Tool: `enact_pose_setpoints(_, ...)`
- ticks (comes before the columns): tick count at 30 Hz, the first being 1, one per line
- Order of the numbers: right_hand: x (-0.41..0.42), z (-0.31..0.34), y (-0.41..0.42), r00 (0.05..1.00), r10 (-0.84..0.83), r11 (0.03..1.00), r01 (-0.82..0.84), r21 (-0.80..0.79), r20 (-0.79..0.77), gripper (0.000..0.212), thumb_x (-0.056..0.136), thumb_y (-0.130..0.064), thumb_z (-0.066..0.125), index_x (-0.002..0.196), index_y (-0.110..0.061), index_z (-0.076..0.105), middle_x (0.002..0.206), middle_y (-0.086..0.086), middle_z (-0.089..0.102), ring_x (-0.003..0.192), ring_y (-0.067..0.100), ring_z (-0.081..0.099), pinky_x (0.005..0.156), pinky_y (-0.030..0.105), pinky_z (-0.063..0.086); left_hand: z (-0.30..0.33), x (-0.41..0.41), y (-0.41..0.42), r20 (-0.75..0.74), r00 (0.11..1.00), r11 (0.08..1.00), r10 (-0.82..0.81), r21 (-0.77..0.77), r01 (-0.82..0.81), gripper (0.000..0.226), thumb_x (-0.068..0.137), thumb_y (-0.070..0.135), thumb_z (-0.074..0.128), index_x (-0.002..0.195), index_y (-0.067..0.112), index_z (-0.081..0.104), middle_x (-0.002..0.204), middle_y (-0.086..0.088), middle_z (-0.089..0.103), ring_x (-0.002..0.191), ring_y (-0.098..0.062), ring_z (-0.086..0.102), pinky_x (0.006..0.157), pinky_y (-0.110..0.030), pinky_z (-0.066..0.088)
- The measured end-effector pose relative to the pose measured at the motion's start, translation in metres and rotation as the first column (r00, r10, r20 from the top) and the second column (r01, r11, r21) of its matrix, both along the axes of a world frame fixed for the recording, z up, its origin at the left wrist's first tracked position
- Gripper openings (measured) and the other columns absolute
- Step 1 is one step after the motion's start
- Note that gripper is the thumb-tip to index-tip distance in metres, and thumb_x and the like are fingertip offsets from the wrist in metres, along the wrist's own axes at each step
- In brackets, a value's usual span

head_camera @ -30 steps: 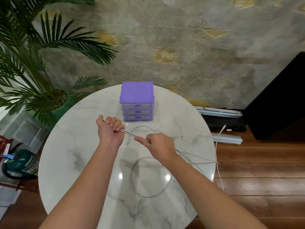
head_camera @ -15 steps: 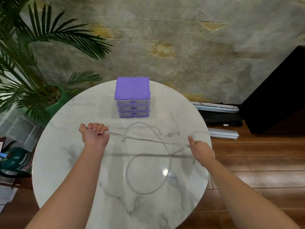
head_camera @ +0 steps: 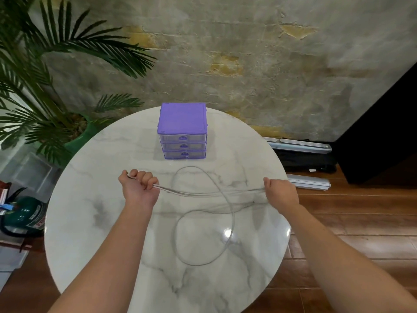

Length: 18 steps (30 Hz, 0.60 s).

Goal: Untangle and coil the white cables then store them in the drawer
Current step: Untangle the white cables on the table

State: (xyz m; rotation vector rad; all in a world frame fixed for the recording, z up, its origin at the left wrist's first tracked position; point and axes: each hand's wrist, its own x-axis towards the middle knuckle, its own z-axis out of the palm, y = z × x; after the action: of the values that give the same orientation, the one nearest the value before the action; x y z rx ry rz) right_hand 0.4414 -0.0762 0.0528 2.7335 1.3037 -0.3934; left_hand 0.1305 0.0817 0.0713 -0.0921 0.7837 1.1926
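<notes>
While my left hand [head_camera: 138,190] fists the white cables [head_camera: 209,193] at nine o'clock, right hand [head_camera: 280,193] pinching them at three, strands taut between, loose loop on marble table [head_camera: 90,222], purple drawer unit [head_camera: 182,132] shut at twelve.

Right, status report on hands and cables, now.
Left hand and right hand both shut on white cables, stretched between them. Loose loop on table. Drawer unit closed, unobstructed.

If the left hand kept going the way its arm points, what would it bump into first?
Probably the purple drawer box. The left hand points up the table toward it, though it might slip just past its left side.
</notes>
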Motion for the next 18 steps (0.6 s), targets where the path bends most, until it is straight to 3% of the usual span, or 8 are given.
enact_pose_setpoints(4, -0.034, 0.002, 0.020, 0.985, 0.048, 0.997, -0.057, -0.051, -0.166, 0.042, 0.104, -0.025, 0.024, 0.117, -0.008, 0.060, 0.112, 0.015, 0.063, 0.106, 0.035, 0.059, 0.094, 0.040, 0.043, 0.006, -0.004, 0.002, 0.027, 0.999, 0.999, 0.047, -0.001, -0.047, 0.043, 0.094, 0.034, 0.036, 0.053, 0.022, 0.032, 0.047, 0.006, 0.018, 0.036, -0.012, 0.015, 0.037, -0.019, 0.009)
enact_pose_setpoints(7, -0.083, 0.012, 0.047, 0.905, 0.245, 0.958, -0.171, 0.230, -0.347, 0.042, 0.102, -0.035, 0.035, 0.110, -0.010, 0.068, 0.113, 0.016, 0.064, 0.110, 0.033, 0.057, 0.096, 0.038, 0.043, 0.012, -0.001, 0.005, 0.074, 0.994, 0.997, 0.081, -0.001, -0.081, 0.044, 0.094, 0.033, 0.038, 0.051, 0.021, 0.033, 0.049, 0.006, 0.018, 0.037, -0.012, 0.015, 0.037, -0.020, 0.010)
enact_pose_setpoints(10, -0.142, 0.028, 0.067, 0.718, 0.442, 0.875, -0.212, 0.436, -0.538, 0.041, 0.099, -0.045, 0.045, 0.126, -0.020, 0.062, 0.124, 0.004, 0.062, 0.119, 0.020, 0.051, 0.104, 0.034, 0.038, 0.017, 0.002, 0.007, 0.109, 0.990, 0.995, 0.094, 0.013, -0.095, 0.047, 0.094, 0.034, 0.039, 0.049, 0.020, 0.035, 0.048, 0.007, 0.019, 0.037, -0.012, 0.016, 0.036, -0.020, 0.012)
enact_pose_setpoints(13, -0.175, 0.038, 0.072, 0.621, 0.454, 0.882, -0.213, 0.420, -0.639, 0.033, 0.098, -0.048, 0.043, 0.117, -0.027, 0.061, 0.100, -0.008, 0.061, 0.093, 0.014, 0.056, 0.086, 0.035, 0.046, 0.018, 0.000, 0.009, 0.107, 0.990, 0.995, 0.087, 0.041, -0.092, 0.049, 0.096, 0.038, 0.037, 0.050, 0.021, 0.036, 0.047, 0.007, 0.020, 0.036, -0.011, 0.017, 0.035, -0.019, 0.012)
enact_pose_setpoints(15, -0.178, 0.037, 0.073, 0.665, 0.439, 0.890, -0.229, 0.394, -0.604, 0.033, 0.099, -0.049, 0.039, 0.100, -0.026, 0.062, 0.085, -0.013, 0.057, 0.080, 0.014, 0.054, 0.076, 0.037, 0.047, 0.017, -0.003, 0.008, 0.048, 0.996, 0.995, 0.079, 0.055, -0.081, 0.051, 0.097, 0.049, 0.037, 0.054, 0.022, 0.036, 0.048, 0.007, 0.020, 0.036, -0.011, 0.017, 0.035, -0.019, 0.012)
enact_pose_setpoints(18, -0.172, 0.029, 0.067, 0.732, 0.380, 0.914, -0.200, 0.354, -0.566, 0.049, 0.092, -0.066, 0.039, 0.071, -0.023, 0.053, 0.064, -0.010, 0.052, 0.064, 0.015, 0.051, 0.060, 0.031, 0.041, 0.014, -0.006, 0.004, -0.069, 0.996, 0.996, 0.064, 0.073, -0.059, 0.051, 0.093, 0.063, 0.041, 0.063, 0.021, 0.035, 0.051, 0.007, 0.019, 0.039, -0.010, 0.017, 0.036, -0.019, 0.014)
